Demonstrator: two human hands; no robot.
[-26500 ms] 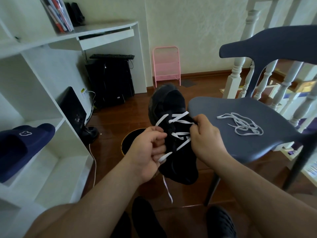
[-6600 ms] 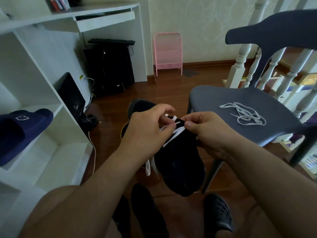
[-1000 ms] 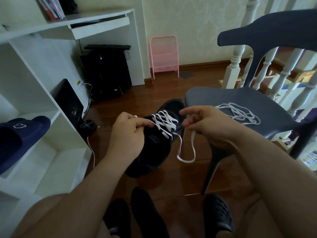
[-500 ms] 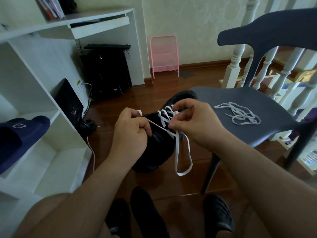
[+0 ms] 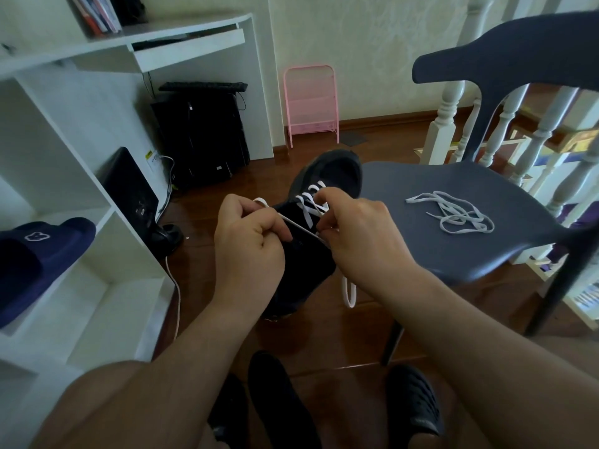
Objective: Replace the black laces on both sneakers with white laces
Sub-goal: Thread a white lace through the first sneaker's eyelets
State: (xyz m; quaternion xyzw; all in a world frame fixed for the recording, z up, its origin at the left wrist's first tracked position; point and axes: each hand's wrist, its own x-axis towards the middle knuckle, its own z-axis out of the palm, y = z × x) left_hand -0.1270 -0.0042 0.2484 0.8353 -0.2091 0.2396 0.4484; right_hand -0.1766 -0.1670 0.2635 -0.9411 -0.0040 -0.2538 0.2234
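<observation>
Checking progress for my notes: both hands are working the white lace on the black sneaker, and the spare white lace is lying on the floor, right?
Not quite. The head view shows the spare white lace on the blue chair seat, not the floor. Both the left hand and right hand do work the white lace on the black sneaker.

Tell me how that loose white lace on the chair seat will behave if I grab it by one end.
The spare white lace lies in a limp tangle on the chair seat, so it will likely dangle floppy. It looks thin and flat, probably very light. Its crossed loops may snag and lift as a clump.
</observation>
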